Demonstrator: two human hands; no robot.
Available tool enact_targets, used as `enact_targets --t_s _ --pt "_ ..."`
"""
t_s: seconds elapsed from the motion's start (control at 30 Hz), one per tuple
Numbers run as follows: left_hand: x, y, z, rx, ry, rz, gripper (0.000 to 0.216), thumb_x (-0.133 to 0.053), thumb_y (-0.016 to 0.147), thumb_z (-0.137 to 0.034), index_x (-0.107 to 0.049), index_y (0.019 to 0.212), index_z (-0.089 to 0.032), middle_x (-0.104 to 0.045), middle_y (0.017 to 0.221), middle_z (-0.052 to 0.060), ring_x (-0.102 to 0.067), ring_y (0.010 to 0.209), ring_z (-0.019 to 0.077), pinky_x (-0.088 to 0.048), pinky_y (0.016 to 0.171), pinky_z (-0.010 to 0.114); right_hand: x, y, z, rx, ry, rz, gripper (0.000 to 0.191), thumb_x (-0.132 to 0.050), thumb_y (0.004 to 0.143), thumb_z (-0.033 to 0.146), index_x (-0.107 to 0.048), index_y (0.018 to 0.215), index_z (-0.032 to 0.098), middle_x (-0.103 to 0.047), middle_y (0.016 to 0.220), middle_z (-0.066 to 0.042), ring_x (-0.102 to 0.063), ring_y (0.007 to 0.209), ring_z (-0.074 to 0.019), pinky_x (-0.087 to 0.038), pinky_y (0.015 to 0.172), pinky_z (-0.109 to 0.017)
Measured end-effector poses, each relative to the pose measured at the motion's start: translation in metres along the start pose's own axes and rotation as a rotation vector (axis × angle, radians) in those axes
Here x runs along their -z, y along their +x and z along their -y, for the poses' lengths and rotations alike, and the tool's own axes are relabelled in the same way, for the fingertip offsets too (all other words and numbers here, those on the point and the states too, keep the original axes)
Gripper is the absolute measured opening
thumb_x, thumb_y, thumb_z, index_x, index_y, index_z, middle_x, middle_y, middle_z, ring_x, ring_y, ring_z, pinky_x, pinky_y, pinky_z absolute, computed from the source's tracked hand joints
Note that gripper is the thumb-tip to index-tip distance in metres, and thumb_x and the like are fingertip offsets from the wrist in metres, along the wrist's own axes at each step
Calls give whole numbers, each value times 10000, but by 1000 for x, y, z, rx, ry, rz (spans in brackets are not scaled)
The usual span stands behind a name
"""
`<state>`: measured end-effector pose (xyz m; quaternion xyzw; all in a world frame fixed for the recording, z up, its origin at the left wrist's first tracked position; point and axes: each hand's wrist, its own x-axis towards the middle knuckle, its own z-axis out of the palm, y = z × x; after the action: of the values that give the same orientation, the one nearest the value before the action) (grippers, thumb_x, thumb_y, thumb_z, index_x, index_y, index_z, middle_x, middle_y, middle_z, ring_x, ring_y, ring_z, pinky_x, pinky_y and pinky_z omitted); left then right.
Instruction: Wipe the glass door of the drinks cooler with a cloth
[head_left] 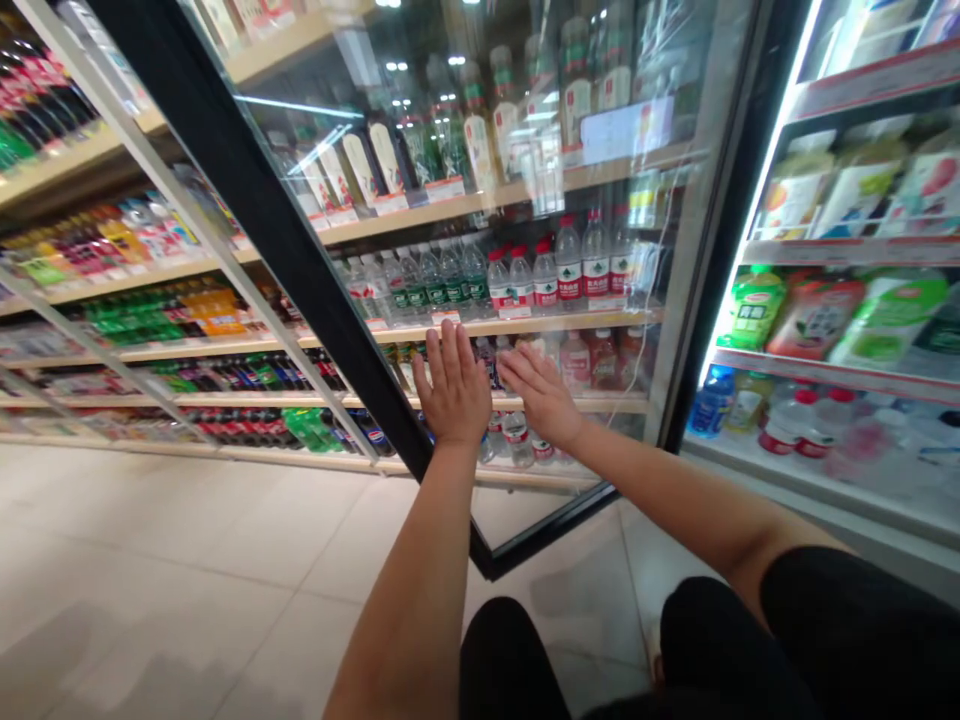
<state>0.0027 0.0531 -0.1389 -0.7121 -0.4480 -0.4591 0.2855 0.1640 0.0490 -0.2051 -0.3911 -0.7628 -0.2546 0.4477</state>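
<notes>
Both my hands lie flat on the glass of an open cooler door (570, 180) with a black frame. My left hand (452, 388) presses the pane with fingers stretched upward, close to the door's left frame edge. My right hand (541, 393) rests just beside it, fingers spread and pointing up and left. Neither hand holds anything. Through the glass I see shelves of water bottles (570, 265) with red caps and labels.
The open cooler (840, 300) at the right holds juice and water bottles on lit shelves. More glass-door drink coolers (150, 310) run along the left. The floor (187, 560) is pale tile. My knees in black clothing (675, 650) are at the bottom.
</notes>
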Motion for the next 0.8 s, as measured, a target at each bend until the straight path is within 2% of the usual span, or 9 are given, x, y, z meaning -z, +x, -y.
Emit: enact_targets --t_s 0.13,0.23,0.4,0.5,0.6,0.67,0.8 --pt "-4 -1 3 -54 70 -57 608 -402 979 -296 -226 1537 -135 -277 1571 164 -90 1505 247 -89 1233 530 -25 -58 20 162 64 196 579 -399 925 54 -418 1482 212 -519 1478 -76 -293 1486 -190 -260 1207 -464" --pt "-5 0 3 -55 64 -53 624 -412 970 -293 -214 1540 -133 -273 1572 174 -97 1505 266 -103 1226 555 -27 -71 16 183 89 250 607 -392 920 48 -387 1498 234 -501 1494 -37 -317 1475 -169 -248 1217 -432" --pt "-3 3 1 15 -15 -14 618 -426 956 -317 -271 1526 -135 -269 1576 184 -119 1504 295 -78 1220 590 -7 -44 -17 -97 45 59 645 -382 901 27 -398 1496 274 -468 1517 -43 -245 1503 -189 -229 1229 -463" --pt "-3 3 0 32 -11 5 619 -428 951 -310 -277 1523 -127 -270 1576 192 -117 1505 300 -66 1219 591 -10 -65 -31 -214 33 3 655 -363 898 23 -389 1502 274 -464 1520 -63 -235 1506 -206 -273 1212 -498" --pt "-4 2 1 4 42 -12 629 -407 959 -309 -234 1537 -128 -254 1584 183 -106 1507 292 -77 1221 577 -14 -101 -45 -250 66 45 681 -360 880 8 -377 1507 271 -465 1520 -77 -229 1508 -222 -321 1186 -531" --pt "-5 1 1 -2 58 -20 628 -394 964 -315 -223 1540 -133 -248 1588 177 -108 1507 289 -82 1222 572 -9 -108 -61 -257 82 43 667 -350 886 10 -392 1498 273 -463 1521 -82 -221 1510 -223 -321 1183 -548" --pt "-4 2 1 15 48 -17 618 -393 962 -330 -258 1531 -130 -251 1587 182 -109 1506 298 -89 1221 576 12 -79 -100 -363 87 -164 628 -336 923 57 -353 1517 260 -343 1593 -79 -145 1527 -206 -242 1216 -554"
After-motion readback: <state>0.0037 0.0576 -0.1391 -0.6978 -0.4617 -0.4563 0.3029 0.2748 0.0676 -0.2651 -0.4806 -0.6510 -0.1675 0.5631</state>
